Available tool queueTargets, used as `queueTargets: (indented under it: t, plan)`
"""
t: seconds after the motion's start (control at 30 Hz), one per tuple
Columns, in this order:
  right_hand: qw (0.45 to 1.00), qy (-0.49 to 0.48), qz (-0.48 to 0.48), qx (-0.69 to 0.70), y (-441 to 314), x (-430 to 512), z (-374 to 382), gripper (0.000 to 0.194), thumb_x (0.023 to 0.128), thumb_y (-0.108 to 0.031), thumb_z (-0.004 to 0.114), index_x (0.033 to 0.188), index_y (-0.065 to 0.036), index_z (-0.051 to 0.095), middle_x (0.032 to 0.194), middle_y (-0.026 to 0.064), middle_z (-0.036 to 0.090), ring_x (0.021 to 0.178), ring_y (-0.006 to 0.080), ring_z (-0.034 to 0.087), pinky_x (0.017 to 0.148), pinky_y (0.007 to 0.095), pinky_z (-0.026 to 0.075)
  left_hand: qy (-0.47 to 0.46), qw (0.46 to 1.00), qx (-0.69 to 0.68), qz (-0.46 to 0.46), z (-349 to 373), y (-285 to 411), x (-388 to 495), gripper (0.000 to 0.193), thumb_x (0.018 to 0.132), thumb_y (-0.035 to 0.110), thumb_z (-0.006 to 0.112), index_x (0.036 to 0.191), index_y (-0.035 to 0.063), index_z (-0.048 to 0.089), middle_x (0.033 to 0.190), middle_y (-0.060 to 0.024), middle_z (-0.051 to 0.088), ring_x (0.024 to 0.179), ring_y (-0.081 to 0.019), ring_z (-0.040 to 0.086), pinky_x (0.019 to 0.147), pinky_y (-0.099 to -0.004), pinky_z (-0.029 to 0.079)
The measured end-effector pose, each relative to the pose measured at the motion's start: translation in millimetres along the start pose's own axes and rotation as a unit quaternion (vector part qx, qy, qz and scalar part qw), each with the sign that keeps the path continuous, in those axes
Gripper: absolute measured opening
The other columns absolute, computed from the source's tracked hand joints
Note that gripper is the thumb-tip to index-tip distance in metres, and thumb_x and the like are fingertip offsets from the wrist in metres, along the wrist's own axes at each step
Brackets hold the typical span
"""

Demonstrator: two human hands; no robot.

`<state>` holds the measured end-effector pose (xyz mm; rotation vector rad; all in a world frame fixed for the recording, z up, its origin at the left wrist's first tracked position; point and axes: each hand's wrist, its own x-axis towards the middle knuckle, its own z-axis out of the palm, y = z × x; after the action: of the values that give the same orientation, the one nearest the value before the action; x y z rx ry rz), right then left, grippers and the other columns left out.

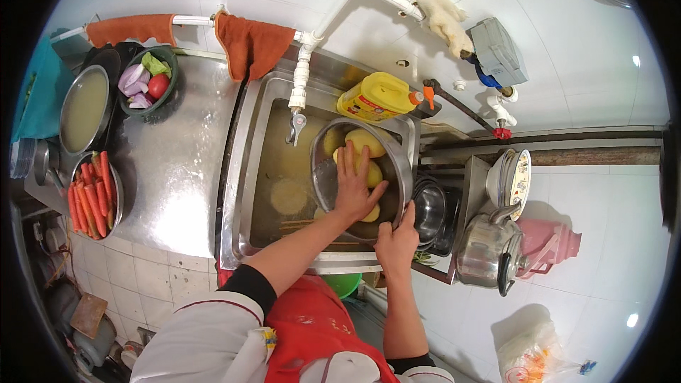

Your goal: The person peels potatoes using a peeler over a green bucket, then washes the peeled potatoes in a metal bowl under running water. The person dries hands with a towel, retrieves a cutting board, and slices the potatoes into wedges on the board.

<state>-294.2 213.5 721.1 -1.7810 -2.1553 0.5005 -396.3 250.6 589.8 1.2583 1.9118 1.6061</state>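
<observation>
A round stainless steel basin [325, 174] stands tilted in a steel sink [243, 191], below the closed-off lever tap [297, 126]. Several peeled yellow potatoes [367, 141] lie inside it. My left hand [355, 191] rests over them with spread fingers, fingertips touching the potatoes. At the basin's near right rim, my right hand [398, 239] grips the metal edge, index finger pointing along it. Cloudy water fills the sink around the basin. Under the water a pale round shape and thin wooden sticks [298, 226] show dimly.
A yellow jug [378, 97] stands behind the basin. On the left counter [175, 170] are carrots [93, 199] in a bowl, a green bowl [173, 85] of onion and tomato, and a pot [85, 109] of cloudy liquid. Right: stacked metal bowls [430, 210] and a kettle [487, 255].
</observation>
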Motion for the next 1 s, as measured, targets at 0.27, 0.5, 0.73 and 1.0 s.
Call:
queueTargets:
  t: [0.27, 0.5, 0.73, 1.0]
  plan:
    - [0.972, 0.103, -0.168, -0.124, -60.7, -18.2, -71.1, 0.076, 0.081, 0.000, 0.059, 0.152, 0.012, 0.034, 0.090, 0.0246, 0.067, 0.068, 0.0386, 0.064, 0.067, 0.0438, 0.052, 0.154, 0.961, -0.231, -0.002, 5.8, 84.5, 41.8, 0.093, 0.087, 0.028, 0.075, 0.160, 0.0032, 0.023, 0.167, -0.0304, 0.006, 0.153, -0.0558, 0.004, 0.123, -0.0608, 0.010]
    - [0.966, 0.143, -0.142, -0.162, -122.5, -44.1, -127.4, 0.086, 0.077, -0.001, 0.060, 0.156, 0.012, 0.028, 0.122, 0.0348, 0.063, 0.092, 0.0470, 0.068, 0.077, 0.0474, 0.055, 0.188, 0.909, -0.361, 0.090, -36.7, 171.0, 88.2, 0.083, 0.087, 0.033, 0.076, 0.154, 0.0032, 0.036, 0.164, -0.0280, 0.017, 0.153, -0.0541, 0.004, 0.124, -0.0599, 0.006]
    - [0.927, 0.273, -0.212, -0.147, -159.1, -71.1, -165.9, 0.071, 0.090, 0.002, 0.055, 0.158, 0.001, 0.035, 0.125, 0.0257, 0.064, 0.089, 0.0302, 0.068, 0.077, 0.0343, 0.054, 0.194, 0.899, -0.332, 0.209, -68.3, 225.6, 105.8, 0.086, 0.085, 0.035, 0.077, 0.154, 0.0024, 0.038, 0.165, -0.0308, 0.013, 0.152, -0.0562, -0.001, 0.124, -0.0621, 0.005]
    - [0.972, 0.126, 0.061, 0.189, -76.6, -62.8, -124.0, 0.062, 0.087, -0.004, 0.053, 0.148, 0.004, 0.041, 0.122, 0.0207, 0.063, 0.079, 0.0256, 0.069, 0.049, 0.0318, 0.054, 0.037, 0.973, -0.108, 0.202, -68.6, 151.6, 55.8, 0.104, 0.081, 0.039, 0.080, 0.164, 0.0150, 0.023, 0.166, -0.0338, 0.008, 0.148, -0.0619, 0.016, 0.116, -0.0707, 0.025]
